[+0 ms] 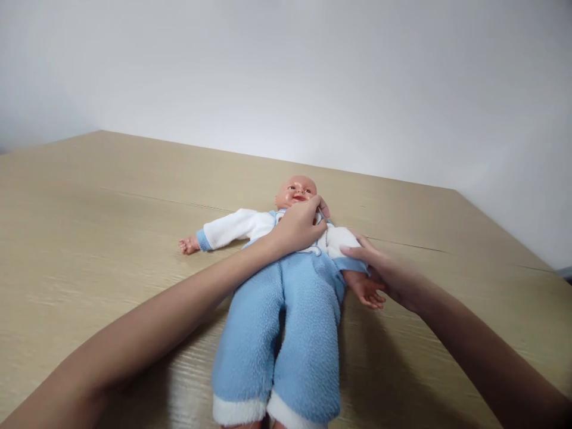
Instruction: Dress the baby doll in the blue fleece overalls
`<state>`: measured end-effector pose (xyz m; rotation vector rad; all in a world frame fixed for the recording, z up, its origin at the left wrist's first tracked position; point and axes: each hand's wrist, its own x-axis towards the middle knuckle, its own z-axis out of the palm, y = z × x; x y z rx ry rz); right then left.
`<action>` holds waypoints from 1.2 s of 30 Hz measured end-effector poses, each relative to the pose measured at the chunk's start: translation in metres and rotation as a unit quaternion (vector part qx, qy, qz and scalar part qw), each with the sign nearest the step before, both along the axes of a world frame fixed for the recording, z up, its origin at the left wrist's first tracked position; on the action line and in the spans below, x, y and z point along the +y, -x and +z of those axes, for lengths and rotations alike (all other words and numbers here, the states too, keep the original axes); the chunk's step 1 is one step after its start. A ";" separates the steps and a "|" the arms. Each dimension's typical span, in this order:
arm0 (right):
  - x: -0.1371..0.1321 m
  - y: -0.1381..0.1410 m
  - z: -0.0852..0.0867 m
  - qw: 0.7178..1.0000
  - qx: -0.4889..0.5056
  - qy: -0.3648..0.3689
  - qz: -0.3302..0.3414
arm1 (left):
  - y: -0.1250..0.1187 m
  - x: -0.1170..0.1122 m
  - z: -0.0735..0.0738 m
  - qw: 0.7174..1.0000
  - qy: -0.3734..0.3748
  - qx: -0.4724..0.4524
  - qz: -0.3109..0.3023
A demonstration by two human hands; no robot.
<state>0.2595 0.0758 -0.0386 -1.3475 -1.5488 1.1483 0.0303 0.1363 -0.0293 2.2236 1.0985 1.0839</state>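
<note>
One baby doll (286,286) is lying on one wooden table (89,238), and it is wearing one blue-and-white fleece suit with two white sleeves and two blue trouser legs. Two bare hands are showing, the left hand (298,226) and the right hand (384,271), both belonging to one person. Two small doll hands are sticking out of the sleeves, one on each side.

two bare forearms, no sleeves, left hand (298,228) and right hand (389,275) apparently without rings or watch
</note>
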 end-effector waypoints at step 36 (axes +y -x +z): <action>-0.019 -0.079 -0.031 0.976 -0.173 -0.127 -0.036 | 0.039 -0.035 0.019 0.990 -0.129 0.054 -0.027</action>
